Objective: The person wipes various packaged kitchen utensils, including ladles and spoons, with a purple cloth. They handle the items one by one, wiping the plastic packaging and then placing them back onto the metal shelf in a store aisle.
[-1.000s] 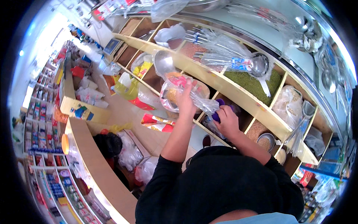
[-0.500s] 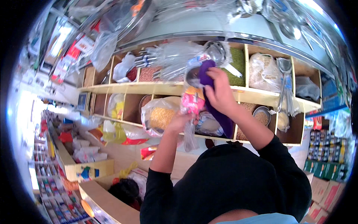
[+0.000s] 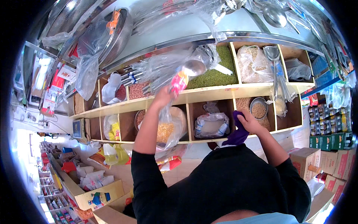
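The wrapped ladle (image 3: 194, 68), between twelve and one o'clock from the view's centre, could catch on the bagged utensils (image 3: 160, 65) beside it if swung carelessly, or slide loose because its plastic is slick. The purple cloth (image 3: 238, 135), toward four o'clock, might brush the grain bowl (image 3: 258, 99) if it dangles. The left grip (image 3: 163, 98) curls firmly around the ladle's wrapped handle; the right grip (image 3: 249, 122) pinches the cloth narrowly.
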Demonstrator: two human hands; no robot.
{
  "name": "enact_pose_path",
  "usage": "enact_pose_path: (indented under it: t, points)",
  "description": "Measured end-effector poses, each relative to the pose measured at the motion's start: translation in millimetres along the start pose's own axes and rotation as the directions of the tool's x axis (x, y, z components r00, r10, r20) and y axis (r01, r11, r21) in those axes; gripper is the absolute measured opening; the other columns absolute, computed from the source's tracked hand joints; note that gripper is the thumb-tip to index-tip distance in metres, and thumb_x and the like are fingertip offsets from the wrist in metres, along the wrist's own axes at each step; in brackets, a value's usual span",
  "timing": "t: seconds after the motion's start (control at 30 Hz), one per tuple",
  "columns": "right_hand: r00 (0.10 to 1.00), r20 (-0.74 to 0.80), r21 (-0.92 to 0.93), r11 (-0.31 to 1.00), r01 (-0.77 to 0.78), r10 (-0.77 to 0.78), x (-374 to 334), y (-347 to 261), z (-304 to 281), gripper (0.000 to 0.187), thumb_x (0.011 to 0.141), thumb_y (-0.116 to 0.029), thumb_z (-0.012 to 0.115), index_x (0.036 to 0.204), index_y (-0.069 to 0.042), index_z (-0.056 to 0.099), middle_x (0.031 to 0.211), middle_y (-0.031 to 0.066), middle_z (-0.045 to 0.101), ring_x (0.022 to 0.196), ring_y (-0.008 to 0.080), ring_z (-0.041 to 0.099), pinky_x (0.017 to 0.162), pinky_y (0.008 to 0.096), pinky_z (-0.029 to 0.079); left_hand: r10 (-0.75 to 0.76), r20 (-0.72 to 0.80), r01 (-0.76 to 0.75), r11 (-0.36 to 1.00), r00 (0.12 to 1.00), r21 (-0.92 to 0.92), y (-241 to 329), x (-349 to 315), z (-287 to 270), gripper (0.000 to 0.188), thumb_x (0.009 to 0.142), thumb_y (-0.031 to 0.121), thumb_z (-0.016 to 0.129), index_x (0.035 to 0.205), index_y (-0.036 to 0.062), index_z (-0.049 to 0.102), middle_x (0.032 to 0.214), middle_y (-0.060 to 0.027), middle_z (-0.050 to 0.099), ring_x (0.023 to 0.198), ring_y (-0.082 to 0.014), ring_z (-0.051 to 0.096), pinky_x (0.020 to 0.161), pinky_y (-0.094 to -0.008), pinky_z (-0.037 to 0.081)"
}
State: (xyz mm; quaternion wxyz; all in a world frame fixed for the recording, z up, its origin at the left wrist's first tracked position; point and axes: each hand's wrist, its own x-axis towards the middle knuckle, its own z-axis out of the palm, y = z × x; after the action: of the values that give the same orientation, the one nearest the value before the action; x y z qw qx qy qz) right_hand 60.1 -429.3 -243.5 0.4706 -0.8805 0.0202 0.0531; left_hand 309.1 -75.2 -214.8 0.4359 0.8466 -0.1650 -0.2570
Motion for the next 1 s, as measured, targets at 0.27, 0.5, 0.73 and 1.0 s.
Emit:
enact_pose_path:
  t: [0.27, 0.5, 0.73, 1.0]
  points:
    - [0.972, -0.207, 0.009, 0.994, -0.111, 0.110, -25, 0, -10, 0.021, 0.089, -0.012, 0.054, 0.103, 0.003, 0.052, 0.090, 0.0244, 0.060, 0.084, 0.0375, 0.061, 0.075, 0.0419, 0.047, 0.296, -0.261, -0.141, 0.864, 0.919, 0.484, -15, 124, -19, 0.030, 0.077, 0.009, 0.060, 0.107, 0.0030, 0.061, 0.095, -0.0225, 0.064, 0.089, -0.0350, 0.063, 0.080, -0.0414, 0.048]
    - [0.960, -0.145, 0.019, 0.971, -0.240, 0.240, -30, 8, 2, 0.021, 0.091, -0.014, 0.053, 0.105, 0.001, 0.052, 0.088, 0.0222, 0.062, 0.083, 0.0333, 0.062, 0.074, 0.0386, 0.048, 0.621, -0.530, -0.009, 0.655, 0.577, 0.756, -25, 124, 49, 0.062, 0.074, 0.009, 0.058, 0.134, 0.0119, 0.043, 0.133, -0.0217, 0.042, 0.122, -0.0396, 0.038, 0.103, -0.0583, 0.024]
    - [0.985, -0.064, -0.089, 0.983, -0.163, 0.158, -19, 12, 17, 0.024, 0.091, -0.014, 0.054, 0.108, 0.002, 0.053, 0.095, 0.0218, 0.061, 0.091, 0.0325, 0.060, 0.081, 0.0391, 0.046, 0.553, -0.392, -0.077, 0.643, 0.735, 0.762, -16, 116, 62, 0.053, 0.087, 0.031, 0.055, 0.138, 0.0238, 0.040, 0.146, -0.0219, 0.024, 0.136, -0.0413, 0.020, 0.105, -0.0675, 0.007]
    - [0.992, -0.074, -0.076, 0.991, -0.109, 0.104, -14, 1, 10, 0.025, 0.090, -0.017, 0.054, 0.108, 0.000, 0.054, 0.091, 0.0238, 0.062, 0.087, 0.0390, 0.062, 0.077, 0.0428, 0.049, 0.587, -0.373, -0.088, 0.609, 0.718, 0.788, -14, 117, 54, 0.051, 0.082, 0.032, 0.062, 0.131, 0.0258, 0.049, 0.146, -0.0196, 0.025, 0.137, -0.0398, 0.019, 0.104, -0.0685, 0.008]
